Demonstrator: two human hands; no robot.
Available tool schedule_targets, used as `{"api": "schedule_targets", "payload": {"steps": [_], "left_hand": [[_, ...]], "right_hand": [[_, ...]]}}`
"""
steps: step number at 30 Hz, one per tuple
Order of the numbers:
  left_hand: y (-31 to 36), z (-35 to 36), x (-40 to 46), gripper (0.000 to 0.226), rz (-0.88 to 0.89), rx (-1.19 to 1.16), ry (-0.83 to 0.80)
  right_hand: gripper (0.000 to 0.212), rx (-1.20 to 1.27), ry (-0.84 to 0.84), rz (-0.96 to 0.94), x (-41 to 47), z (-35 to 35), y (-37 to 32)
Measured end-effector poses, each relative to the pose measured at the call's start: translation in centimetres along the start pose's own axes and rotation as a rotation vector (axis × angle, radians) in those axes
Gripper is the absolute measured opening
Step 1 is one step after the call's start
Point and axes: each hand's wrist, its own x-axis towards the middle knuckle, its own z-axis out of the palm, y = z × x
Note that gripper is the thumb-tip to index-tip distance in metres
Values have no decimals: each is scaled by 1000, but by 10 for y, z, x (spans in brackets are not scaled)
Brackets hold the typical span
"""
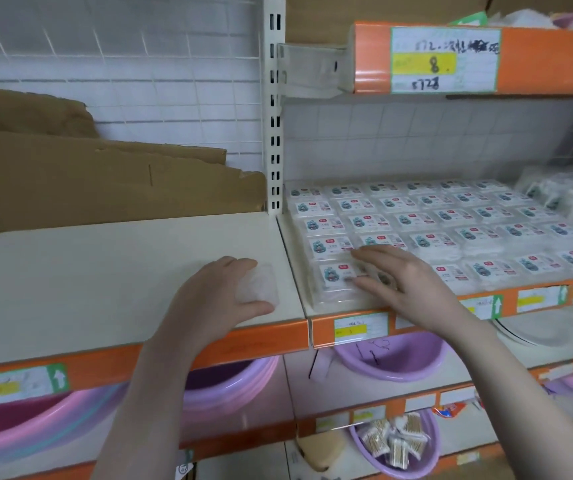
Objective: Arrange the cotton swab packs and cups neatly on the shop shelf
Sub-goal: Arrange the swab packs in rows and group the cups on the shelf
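Rows of cotton swab packs [427, 220] with small green-and-red labels cover the right shelf [299, 258]. My right hand [402, 285] lies flat on the front-left packs, fingers straight and spread over one pack [333, 278]. On the cream left shelf [105, 265] my left hand [219, 299] holds a clear square pack [261, 285] between thumb and fingers, close to the shelf's right edge. No cups can be made out; a clear plastic bundle [569, 195] lies at the right rear.
Flattened cardboard [88, 174] leans at the back of the left shelf. A perforated upright post [274, 133] divides the two bays. Purple and pink basins [392, 358] sit on the shelf below, and a lower purple basin [399, 441] holds wooden swab packs. An orange upper shelf [537, 60] overhangs.
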Motion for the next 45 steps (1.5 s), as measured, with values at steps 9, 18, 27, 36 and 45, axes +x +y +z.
{"api": "schedule_targets", "payload": {"steps": [9,18,27,36,45], "left_hand": [[19,-3,16,70,55,76,34],[91,24,58,73,-6,145,65],[168,65,111,70,-14,249,-22],[181,80,124,80,18,268,-64],[178,56,125,52,36,50,-140]], "right_hand": [[47,-118,119,151,-9,-10,42],[40,-144,141,79,-9,-36,126],[45,-113,125,-43,-4,-66,193],[33,-72,161,-147,4,-58,209],[29,-45,203,-158,4,-54,210]]}}
